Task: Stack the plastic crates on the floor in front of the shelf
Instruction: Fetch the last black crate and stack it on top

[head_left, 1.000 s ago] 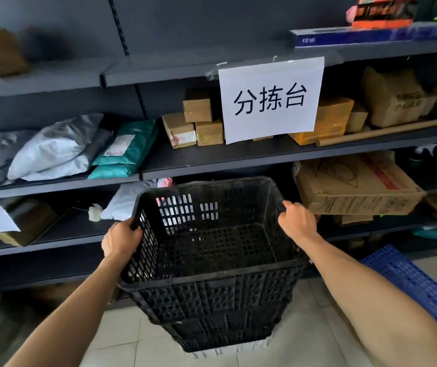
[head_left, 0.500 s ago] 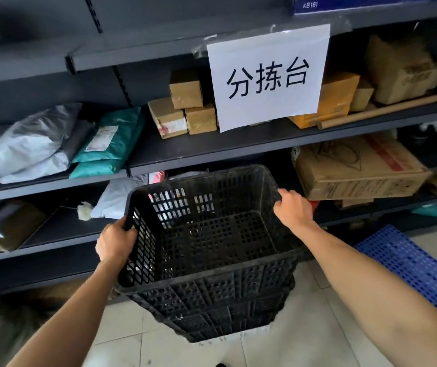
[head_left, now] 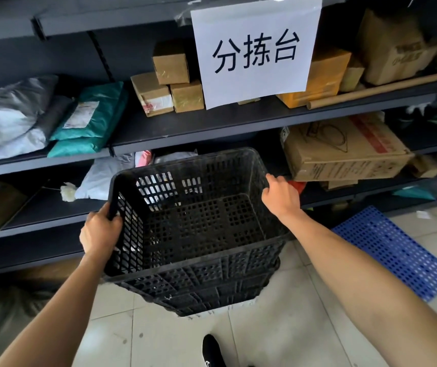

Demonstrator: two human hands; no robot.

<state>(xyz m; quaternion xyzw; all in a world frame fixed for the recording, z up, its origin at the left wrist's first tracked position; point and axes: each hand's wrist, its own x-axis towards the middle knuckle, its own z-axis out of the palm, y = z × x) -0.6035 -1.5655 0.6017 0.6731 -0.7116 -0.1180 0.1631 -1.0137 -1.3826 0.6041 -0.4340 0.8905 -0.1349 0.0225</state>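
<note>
A black perforated plastic crate [head_left: 206, 223] is nested in the top of a stack of black crates [head_left: 220, 298] that stands on the tiled floor in front of the dark shelf [head_left: 238, 123]. My left hand [head_left: 101, 231] grips the top crate's left rim, fingers curled over the edge. My right hand [head_left: 281, 194] holds the right rim near the far corner. The crate is empty and sits slightly tilted toward me.
The shelf carries cardboard boxes [head_left: 172, 83], grey and teal mail bags [head_left: 90, 117], a large carton [head_left: 344, 149] and a white paper sign [head_left: 257, 49]. A blue perforated mat [head_left: 392, 250] lies on the floor at right. A black shoe [head_left: 212, 350] shows at the bottom.
The crate has sunk lower onto the stack while both hands kept their grip on its rims. My view has dipped, so the shelf looks higher in frame and the shoe has appeared.
</note>
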